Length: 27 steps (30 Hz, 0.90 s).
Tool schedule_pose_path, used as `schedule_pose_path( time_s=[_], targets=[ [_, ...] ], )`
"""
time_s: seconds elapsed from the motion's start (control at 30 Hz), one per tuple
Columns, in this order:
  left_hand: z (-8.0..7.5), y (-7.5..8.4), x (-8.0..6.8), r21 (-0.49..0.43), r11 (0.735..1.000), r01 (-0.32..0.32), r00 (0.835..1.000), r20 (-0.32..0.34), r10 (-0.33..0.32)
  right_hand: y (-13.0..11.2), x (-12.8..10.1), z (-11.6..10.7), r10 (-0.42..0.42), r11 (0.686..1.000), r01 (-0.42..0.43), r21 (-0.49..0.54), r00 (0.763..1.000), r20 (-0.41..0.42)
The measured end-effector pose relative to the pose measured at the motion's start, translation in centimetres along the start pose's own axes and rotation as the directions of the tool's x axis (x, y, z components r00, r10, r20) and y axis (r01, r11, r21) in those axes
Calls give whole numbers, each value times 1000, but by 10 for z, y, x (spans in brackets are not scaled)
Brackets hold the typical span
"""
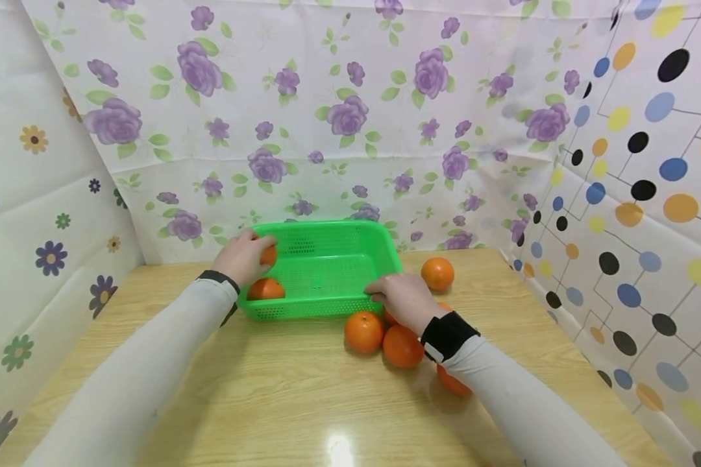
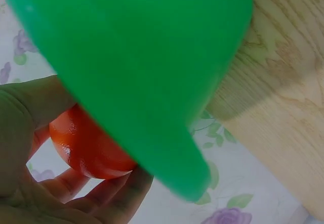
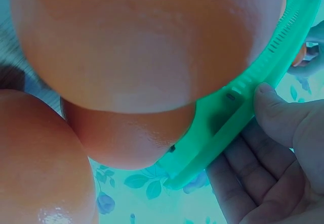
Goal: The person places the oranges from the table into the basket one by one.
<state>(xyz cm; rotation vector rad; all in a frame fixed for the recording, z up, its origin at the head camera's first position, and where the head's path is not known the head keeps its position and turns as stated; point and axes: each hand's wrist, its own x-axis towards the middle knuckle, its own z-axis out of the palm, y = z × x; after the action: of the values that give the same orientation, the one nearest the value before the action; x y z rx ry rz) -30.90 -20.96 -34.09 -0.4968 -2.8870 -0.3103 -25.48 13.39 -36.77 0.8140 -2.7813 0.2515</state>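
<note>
The left hand curls its fingers around an orange just over the left end of the green basket, in the middle of the frame. Another orange lies inside, right below it. The right hand pinches the basket's near right rim. The basket's long side runs left to right on the tabletop. More loose oranges sit by the right hand.

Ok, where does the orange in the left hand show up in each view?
Head: the orange sits at the basket's left rim, half hidden by the left hand.
Left wrist: lower left, gripped by curled fingers, under the basket's green wall.
Right wrist: not clearly in it; the big oranges there are others.
Shared landmark: the green basket.
</note>
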Motion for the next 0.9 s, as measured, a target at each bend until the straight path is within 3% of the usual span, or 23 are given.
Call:
schedule_pose_path(
  time_s=[0.9],
  targets=[
    [18, 0, 19, 68, 997, 31, 988, 152, -41, -1, 0, -2, -2, 1000, 2, 11, 1000, 3]
  ],
)
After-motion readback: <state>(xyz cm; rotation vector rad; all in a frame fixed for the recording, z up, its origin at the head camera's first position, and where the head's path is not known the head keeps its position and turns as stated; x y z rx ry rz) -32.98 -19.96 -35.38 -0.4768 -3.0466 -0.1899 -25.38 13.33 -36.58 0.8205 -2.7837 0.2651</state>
